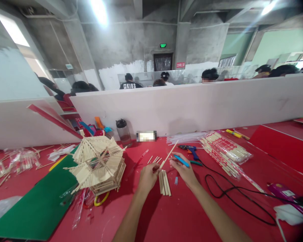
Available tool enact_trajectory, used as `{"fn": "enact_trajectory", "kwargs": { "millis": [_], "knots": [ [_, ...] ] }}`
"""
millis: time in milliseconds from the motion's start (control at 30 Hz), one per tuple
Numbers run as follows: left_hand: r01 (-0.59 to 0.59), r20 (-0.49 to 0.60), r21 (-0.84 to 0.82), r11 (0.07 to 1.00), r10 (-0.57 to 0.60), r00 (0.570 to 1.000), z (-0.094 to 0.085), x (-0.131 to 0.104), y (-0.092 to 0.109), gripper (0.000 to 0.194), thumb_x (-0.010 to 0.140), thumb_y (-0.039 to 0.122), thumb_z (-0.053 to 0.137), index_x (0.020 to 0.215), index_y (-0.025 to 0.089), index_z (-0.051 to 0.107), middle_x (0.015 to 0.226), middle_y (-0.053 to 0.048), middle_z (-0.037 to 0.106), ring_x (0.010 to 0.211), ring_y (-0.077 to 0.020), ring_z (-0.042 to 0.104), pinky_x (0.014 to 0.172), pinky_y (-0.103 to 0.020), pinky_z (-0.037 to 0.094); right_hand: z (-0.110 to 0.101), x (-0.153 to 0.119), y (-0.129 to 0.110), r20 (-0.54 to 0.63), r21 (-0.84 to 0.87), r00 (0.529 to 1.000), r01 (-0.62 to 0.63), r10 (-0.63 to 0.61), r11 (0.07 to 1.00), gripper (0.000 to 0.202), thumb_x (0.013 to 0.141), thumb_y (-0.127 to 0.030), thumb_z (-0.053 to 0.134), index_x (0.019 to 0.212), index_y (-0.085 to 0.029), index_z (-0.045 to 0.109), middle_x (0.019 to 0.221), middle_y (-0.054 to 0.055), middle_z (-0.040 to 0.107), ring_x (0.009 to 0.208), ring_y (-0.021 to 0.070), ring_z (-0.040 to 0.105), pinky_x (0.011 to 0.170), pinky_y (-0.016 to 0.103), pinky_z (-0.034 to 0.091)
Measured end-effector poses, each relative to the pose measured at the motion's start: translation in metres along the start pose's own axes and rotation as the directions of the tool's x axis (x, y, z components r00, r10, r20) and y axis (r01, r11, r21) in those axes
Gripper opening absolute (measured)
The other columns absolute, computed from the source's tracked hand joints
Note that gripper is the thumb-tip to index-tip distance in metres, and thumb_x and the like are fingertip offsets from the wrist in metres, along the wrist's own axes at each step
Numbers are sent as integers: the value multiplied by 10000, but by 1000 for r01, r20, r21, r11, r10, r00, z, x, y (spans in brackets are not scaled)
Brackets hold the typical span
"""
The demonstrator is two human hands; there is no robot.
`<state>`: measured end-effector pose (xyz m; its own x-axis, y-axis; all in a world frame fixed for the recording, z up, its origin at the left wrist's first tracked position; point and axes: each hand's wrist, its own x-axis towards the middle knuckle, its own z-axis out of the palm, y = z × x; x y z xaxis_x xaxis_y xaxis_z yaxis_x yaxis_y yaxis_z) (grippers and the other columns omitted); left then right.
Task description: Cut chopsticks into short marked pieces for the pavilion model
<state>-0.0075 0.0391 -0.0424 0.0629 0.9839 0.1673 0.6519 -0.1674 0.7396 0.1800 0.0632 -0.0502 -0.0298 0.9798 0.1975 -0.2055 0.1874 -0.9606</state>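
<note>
My left hand (148, 175) is closed, pinching the lower end of a thin wooden stick (169, 154) that slants up to the right. My right hand (184, 169) is wrapped round a blue pen (181, 160), its fingertips close to the same stick. Just below the hands, a row of cut wooden sticks (165, 183) lies side by side on the red table (151, 220). Several short stick pieces (157, 159) lie beyond my left hand. A small clear plastic piece (176, 180) is beside the row, under my right wrist.
To the left stands a stick-built model (98, 164) by a green board (37, 205). A bottle (123, 132) is behind it. At right are a blue glue gun (190, 151), bagged sticks (223, 151) and a looping black cable (224, 193). A white partition (192, 106) borders the back; people sit beyond.
</note>
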Motion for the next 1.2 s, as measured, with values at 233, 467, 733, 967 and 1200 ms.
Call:
{"fn": "enact_trajectory", "kwargs": {
  "millis": [233, 467, 733, 967, 1200],
  "knots": [
    [105, -17, 295, 950, -105, 994, 2, 0, -14, 120, 857, 232, 596, 949, 233, 673, 902, -40, 742, 885, -173, 679, 705, -228, 404, -6, 3, -2, -61, -50, 998, 19, -22, 999, 478, 762, -445, 722, 1167, -223, 598, 890, 30, 649, 730, 161, 624, 630, 276, 553],
    [85, -19, 402, 912, -85, 996, 4, 0, -16, 132, 897, 217, 532, 963, 217, 646, 899, -57, 734, 869, -188, 680, 669, -247, 381, -6, 3, -2, -65, -89, 997, 34, -40, 995, 437, 785, -449, 693, 1142, -214, 601, 890, 35, 641, 687, 147, 608, 609, 262, 532],
    [81, 14, 469, 880, -99, 995, 5, 0, -13, 149, 899, 181, 502, 929, 207, 646, 931, -66, 724, 870, -179, 664, 674, -251, 368, -9, 4, -2, -51, -133, 997, 51, -58, 990, 446, 801, -467, 663, 1166, -220, 591, 897, 37, 637, 672, 154, 615, 596, 267, 524],
    [69, 21, 506, 860, -93, 995, 2, 0, -9, 162, 907, 178, 489, 945, 199, 645, 957, -69, 706, 905, -181, 641, 716, -260, 386, -13, 5, -6, 12, -238, 997, 78, -78, 968, 430, 832, -496, 604, 1162, -221, 596, 896, 46, 650, 669, 164, 610, 592, 273, 518],
    [65, 36, 538, 840, -100, 994, 0, 0, -8, 187, 925, 200, 480, 937, 198, 666, 983, -79, 694, 943, -190, 631, 758, -268, 401, -38, 2, -28, 494, -620, 869, 347, 6, 704, 241, 919, -354, 495, 1039, -242, 672, 869, 46, 699, 782, 206, 635, 739, 301, 468]
  ]
}}
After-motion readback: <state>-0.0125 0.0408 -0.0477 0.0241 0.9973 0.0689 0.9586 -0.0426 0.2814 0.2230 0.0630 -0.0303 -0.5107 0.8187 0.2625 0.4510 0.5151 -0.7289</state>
